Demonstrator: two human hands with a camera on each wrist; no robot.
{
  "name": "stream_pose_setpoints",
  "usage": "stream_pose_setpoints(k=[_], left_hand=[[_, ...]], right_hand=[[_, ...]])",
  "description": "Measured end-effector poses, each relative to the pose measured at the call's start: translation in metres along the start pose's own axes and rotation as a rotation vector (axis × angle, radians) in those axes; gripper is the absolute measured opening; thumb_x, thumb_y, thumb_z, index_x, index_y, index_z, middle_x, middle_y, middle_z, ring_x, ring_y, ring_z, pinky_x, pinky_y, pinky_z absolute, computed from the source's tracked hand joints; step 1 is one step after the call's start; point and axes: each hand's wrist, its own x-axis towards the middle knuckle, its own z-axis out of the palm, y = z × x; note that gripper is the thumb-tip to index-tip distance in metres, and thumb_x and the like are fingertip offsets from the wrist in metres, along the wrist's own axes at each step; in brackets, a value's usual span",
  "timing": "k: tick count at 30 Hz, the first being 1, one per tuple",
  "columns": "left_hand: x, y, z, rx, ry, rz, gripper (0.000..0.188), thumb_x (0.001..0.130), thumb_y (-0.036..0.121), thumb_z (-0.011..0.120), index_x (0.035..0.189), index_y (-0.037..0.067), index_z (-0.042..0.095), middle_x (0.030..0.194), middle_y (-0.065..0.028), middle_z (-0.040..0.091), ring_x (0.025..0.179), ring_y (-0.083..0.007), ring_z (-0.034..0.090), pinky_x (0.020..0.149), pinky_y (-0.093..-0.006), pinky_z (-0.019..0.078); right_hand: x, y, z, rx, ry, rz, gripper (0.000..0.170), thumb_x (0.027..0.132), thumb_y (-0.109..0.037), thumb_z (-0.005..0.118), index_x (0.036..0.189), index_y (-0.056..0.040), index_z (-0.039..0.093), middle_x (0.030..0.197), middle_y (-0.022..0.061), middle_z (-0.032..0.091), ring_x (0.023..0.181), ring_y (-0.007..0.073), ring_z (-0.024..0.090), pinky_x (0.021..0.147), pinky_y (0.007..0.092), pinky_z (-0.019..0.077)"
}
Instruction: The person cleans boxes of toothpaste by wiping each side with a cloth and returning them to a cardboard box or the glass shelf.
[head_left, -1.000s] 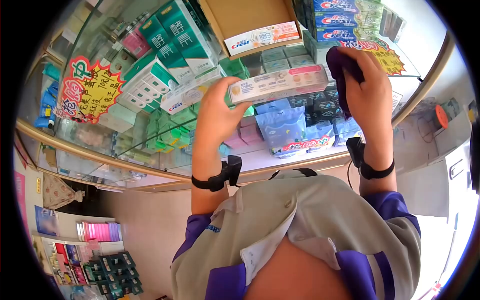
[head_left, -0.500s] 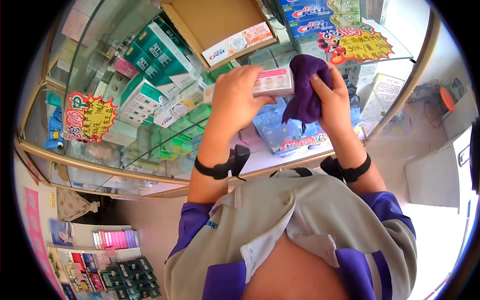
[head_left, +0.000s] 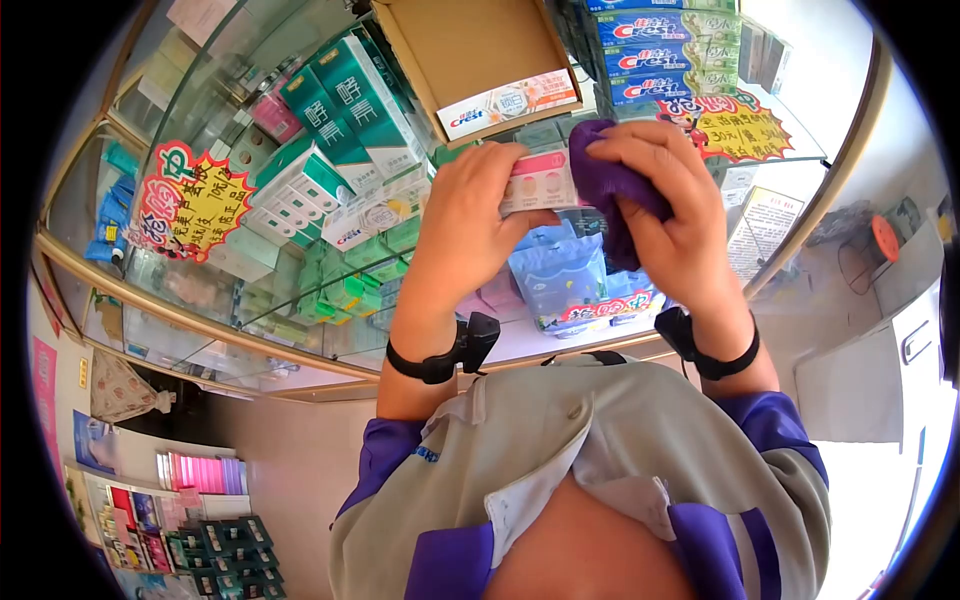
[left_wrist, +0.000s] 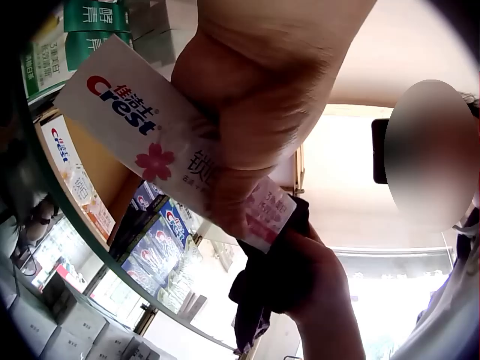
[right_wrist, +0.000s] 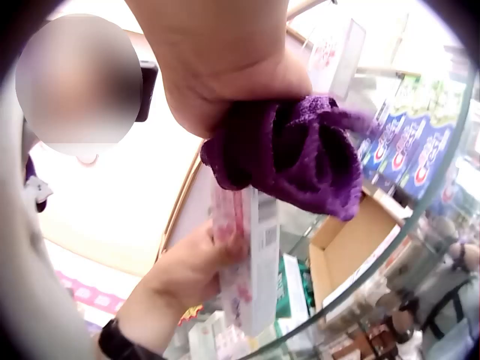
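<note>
My left hand grips a white and pink Crest toothpaste box above the glass counter, thumb on one side and fingers over the other. The box's printed face and pink flower show in the left wrist view, with the Crest end sticking out past the hand. A bunched purple cloth is held in my right hand, its fingers curled over it. That cloth lies against the right end of the box, covering its tip.
Below is a curved glass display counter with a gold edge. On it stand an open cardboard carton with one Crest box in front, stacked Crest boxes, green boxes and yellow price signs. Blue pouches show under the glass.
My right hand has brought the purple cloth leftward onto the box's right end. The left hand, first at the box's left end, now covers more of it farther right.
</note>
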Motion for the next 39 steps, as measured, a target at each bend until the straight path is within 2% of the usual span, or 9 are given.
stream_pose_setpoints(k=[5, 8, 11, 17, 23, 25, 27, 33, 39], left_hand=[[-0.007, 0.001, -0.017, -0.190, 0.186, -0.240, 0.057, 0.069, 0.024, 0.086, 0.112, 0.000, 0.058, 0.103, -0.0129, 0.065, 0.096, -0.0273, 0.063, 0.086, -0.0367, 0.0486], [-0.002, -0.002, -0.015, -0.695, 0.279, -0.313, 0.051, 0.086, 0.036, 0.076, 0.115, -0.002, 0.057, 0.105, -0.0069, 0.066, 0.095, -0.0117, 0.061, 0.087, -0.0280, 0.0482], [0.007, -0.013, 0.008, -1.032, 0.208, -0.371, 0.050, 0.091, 0.041, 0.067, 0.117, -0.001, 0.058, 0.107, -0.0058, 0.066, 0.096, -0.0124, 0.061, 0.087, -0.0275, 0.0479], [0.008, -0.022, 0.040, -1.474, 0.173, -0.586, 0.052, 0.100, 0.044, 0.049, 0.129, 0.001, 0.054, 0.120, -0.0099, 0.063, 0.105, -0.0184, 0.063, 0.092, -0.0335, 0.0509], [0.006, -0.059, 0.040, -1.869, 0.249, -0.778, 0.047, 0.100, 0.048, 0.048, 0.121, 0.008, 0.060, 0.098, -0.0091, 0.069, 0.083, -0.0198, 0.069, 0.070, -0.0360, 0.0583], [0.012, -0.057, 0.038, -2.135, 0.111, -0.725, 0.043, 0.101, 0.046, 0.046, 0.117, 0.010, 0.062, 0.091, -0.0097, 0.069, 0.078, -0.0229, 0.070, 0.068, -0.0376, 0.0595], [0.020, -0.051, 0.041, -2.020, 0.216, -0.813, 0.042, 0.101, 0.045, 0.046, 0.116, 0.010, 0.063, 0.092, -0.0106, 0.069, 0.080, -0.0237, 0.070, 0.069, -0.0378, 0.0598], [0.032, -0.048, 0.065, -2.037, 0.363, -0.882, 0.042, 0.103, 0.044, 0.039, 0.115, 0.009, 0.058, 0.099, -0.0134, 0.069, 0.087, -0.0274, 0.069, 0.077, -0.0432, 0.0589], [0.033, -0.017, 0.055, -1.849, 0.505, -0.981, 0.042, 0.103, 0.046, 0.038, 0.121, 0.013, 0.055, 0.107, -0.0108, 0.067, 0.095, -0.0250, 0.068, 0.083, -0.0441, 0.0577]], right_hand=[[-0.006, 0.023, -0.015, -0.058, -0.132, 0.092, 0.039, 0.073, 0.013, 0.056, 0.106, -0.0034, 0.066, 0.106, 0.0134, 0.064, 0.095, 0.0282, 0.064, 0.084, 0.0323, 0.0503], [0.003, 0.014, -0.005, 0.272, 0.158, 0.342, 0.030, 0.089, 0.006, 0.057, 0.116, -0.0024, 0.061, 0.108, 0.0061, 0.065, 0.097, 0.0147, 0.062, 0.087, 0.0272, 0.0483], [0.019, 0.018, 0.019, 0.330, 0.191, 0.161, 0.026, 0.091, 0.001, 0.059, 0.117, -0.0021, 0.061, 0.110, 0.0062, 0.065, 0.100, 0.0141, 0.061, 0.087, 0.0268, 0.0483], [-0.009, 0.016, 0.050, 0.016, 0.028, -0.029, 0.040, 0.071, 0.006, 0.068, 0.108, -0.0069, 0.066, 0.103, 0.0136, 0.057, 0.100, 0.0335, 0.058, 0.088, 0.0381, 0.0483], [-0.037, 0.026, 0.028, 0.287, -0.203, 0.289, 0.031, 0.078, 0.006, 0.067, 0.107, -0.0048, 0.066, 0.104, 0.0111, 0.064, 0.098, 0.0231, 0.062, 0.086, 0.0327, 0.0491], [-0.038, 0.034, 0.017, 0.520, -0.097, 0.729, 0.026, 0.087, -0.001, 0.066, 0.112, -0.0023, 0.062, 0.104, 0.0066, 0.065, 0.093, 0.0110, 0.060, 0.083, 0.0264, 0.0499], [-0.037, 0.032, 0.019, 0.504, 0.170, 0.594, 0.028, 0.086, 0.001, 0.065, 0.113, -0.0015, 0.061, 0.103, 0.0086, 0.064, 0.096, 0.0141, 0.060, 0.084, 0.0288, 0.0495], [-0.044, 0.001, 0.035, -0.210, 0.124, -0.316, 0.046, 0.058, 0.005, 0.070, 0.101, -0.0100, 0.069, 0.104, 0.0119, 0.060, 0.093, 0.0300, 0.059, 0.080, 0.0374, 0.0491], [-0.037, 0.021, 0.021, -0.195, 0.110, -0.074, 0.046, 0.058, 0.006, 0.070, 0.101, -0.0086, 0.069, 0.101, 0.0120, 0.060, 0.091, 0.0300, 0.061, 0.078, 0.0351, 0.0504]])
